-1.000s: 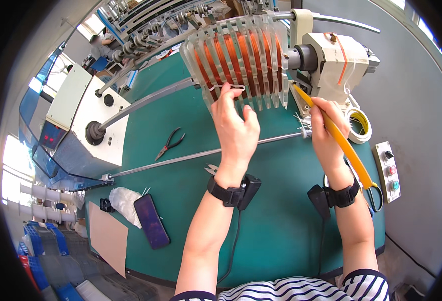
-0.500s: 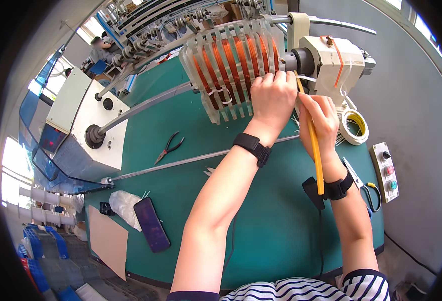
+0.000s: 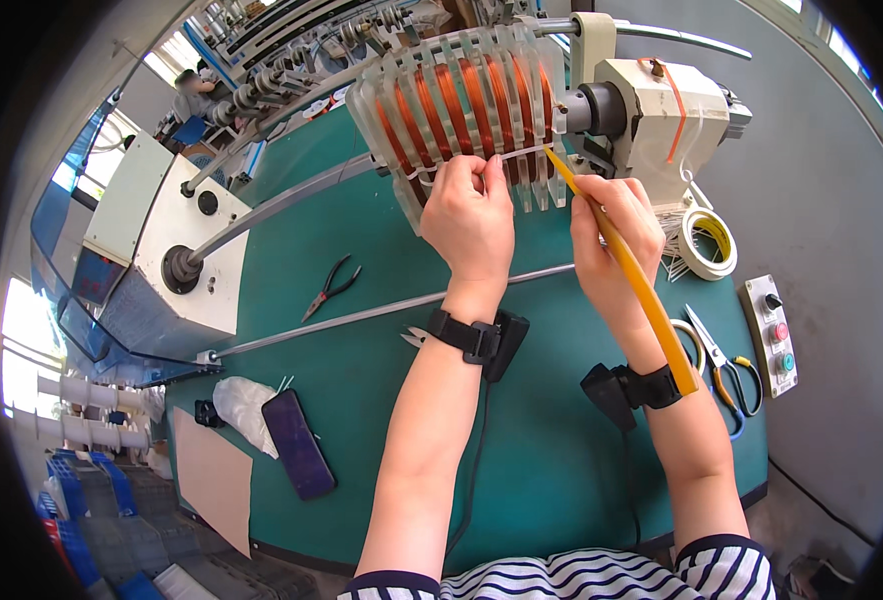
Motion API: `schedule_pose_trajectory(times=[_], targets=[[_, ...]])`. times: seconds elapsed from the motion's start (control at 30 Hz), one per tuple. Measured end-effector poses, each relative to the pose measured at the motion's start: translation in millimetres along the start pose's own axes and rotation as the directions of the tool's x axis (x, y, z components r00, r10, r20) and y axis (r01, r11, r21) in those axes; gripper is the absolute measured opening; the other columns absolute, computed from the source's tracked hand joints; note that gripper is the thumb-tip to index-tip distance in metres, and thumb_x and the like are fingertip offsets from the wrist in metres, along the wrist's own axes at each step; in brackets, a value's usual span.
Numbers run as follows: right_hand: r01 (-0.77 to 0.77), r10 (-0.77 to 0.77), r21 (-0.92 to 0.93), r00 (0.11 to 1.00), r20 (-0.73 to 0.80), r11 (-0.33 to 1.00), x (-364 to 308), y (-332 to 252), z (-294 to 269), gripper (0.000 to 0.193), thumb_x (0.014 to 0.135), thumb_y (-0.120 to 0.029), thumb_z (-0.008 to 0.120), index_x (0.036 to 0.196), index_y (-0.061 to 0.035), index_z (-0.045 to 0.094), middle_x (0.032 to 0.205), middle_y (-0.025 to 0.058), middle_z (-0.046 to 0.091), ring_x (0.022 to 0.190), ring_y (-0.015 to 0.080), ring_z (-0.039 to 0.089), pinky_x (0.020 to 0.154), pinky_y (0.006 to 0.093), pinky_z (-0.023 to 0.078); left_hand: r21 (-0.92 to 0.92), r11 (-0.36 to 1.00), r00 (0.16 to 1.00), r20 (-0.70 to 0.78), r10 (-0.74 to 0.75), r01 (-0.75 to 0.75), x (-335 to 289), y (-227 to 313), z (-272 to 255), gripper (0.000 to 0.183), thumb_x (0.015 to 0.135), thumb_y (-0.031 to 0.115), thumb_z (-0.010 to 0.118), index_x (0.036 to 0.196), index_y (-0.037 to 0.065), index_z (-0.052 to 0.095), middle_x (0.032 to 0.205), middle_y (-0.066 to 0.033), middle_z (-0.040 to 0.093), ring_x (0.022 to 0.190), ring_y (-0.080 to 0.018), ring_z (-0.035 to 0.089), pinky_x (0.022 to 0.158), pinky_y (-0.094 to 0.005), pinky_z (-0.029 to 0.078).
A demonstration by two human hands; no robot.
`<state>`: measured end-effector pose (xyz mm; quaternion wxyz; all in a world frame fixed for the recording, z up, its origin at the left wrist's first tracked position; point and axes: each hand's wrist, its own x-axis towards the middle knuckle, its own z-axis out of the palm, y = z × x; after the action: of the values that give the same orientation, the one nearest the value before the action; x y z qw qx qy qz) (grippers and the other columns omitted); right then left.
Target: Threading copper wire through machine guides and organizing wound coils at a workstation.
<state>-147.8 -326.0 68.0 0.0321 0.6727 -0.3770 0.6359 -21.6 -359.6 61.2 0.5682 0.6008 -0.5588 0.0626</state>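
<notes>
A: Where was the work, quick?

B: At twelve o'clock on the green bench top [image 3: 551,450]: the clear ribbed plastic winding former wrapped in bands of copper-orange wire [image 3: 461,100], mounted on the shaft of the beige boxy motor unit [image 3: 661,110]. My left hand [image 3: 469,215] was at its lower front edge, fingers pinched together on a thin white tie strip [image 3: 521,153] running across the ribs.

A: And the right?

B: My right hand [image 3: 613,235] was closed around a long yellow flat stick [image 3: 631,280], its tip poking in at the former's rim, around one o'clock.

A: Handling?

B: I judged the former stiff but brittle, its ribs thin; the enamelled wire looked smooth, slippery, easy to nick. I'd have held the ribs' outer edges, not the windings. The stick seemed light and slightly flexible.

A: Anything else?

B: Black-handled pliers [image 3: 329,287] at nine, scissors [image 3: 718,352] and a tape roll [image 3: 707,243] at three.
</notes>
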Motion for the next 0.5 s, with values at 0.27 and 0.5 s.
schedule_pose_trajectory(times=[0.27,0.5], targets=[[0.023,-0.023,-0.069,1.0,-0.004,0.997,-0.7,4.9,9.0,0.014,0.074,0.004,0.061,0.086,-0.0016,0.06,0.069,0.009,0.057,0.07,0.0262,0.055,0.065,0.0333,0.045,-0.179,0.982,0.998,-0.02,0.064,-0.066,-1.9,-2.7,4.0,0.015,0.079,0.015,0.069,0.074,0.005,0.058,0.068,-0.0045,0.058,0.056,-0.0201,0.056,0.051,-0.0312,0.043],[0.044,-0.046,-0.051,0.999,-0.026,0.998,-4.7,6.1,11.6,0.015,0.073,0.005,0.061,0.086,-0.0021,0.06,0.069,0.0088,0.057,0.07,0.0269,0.055,0.065,0.0337,0.045,-0.119,0.988,0.994,-0.058,0.088,-0.094,1.2,-8.9,-0.4,0.014,0.081,0.015,0.068,0.076,0.004,0.061,0.066,-0.0045,0.059,0.056,-0.0158,0.055,0.054,-0.0294,0.044]])
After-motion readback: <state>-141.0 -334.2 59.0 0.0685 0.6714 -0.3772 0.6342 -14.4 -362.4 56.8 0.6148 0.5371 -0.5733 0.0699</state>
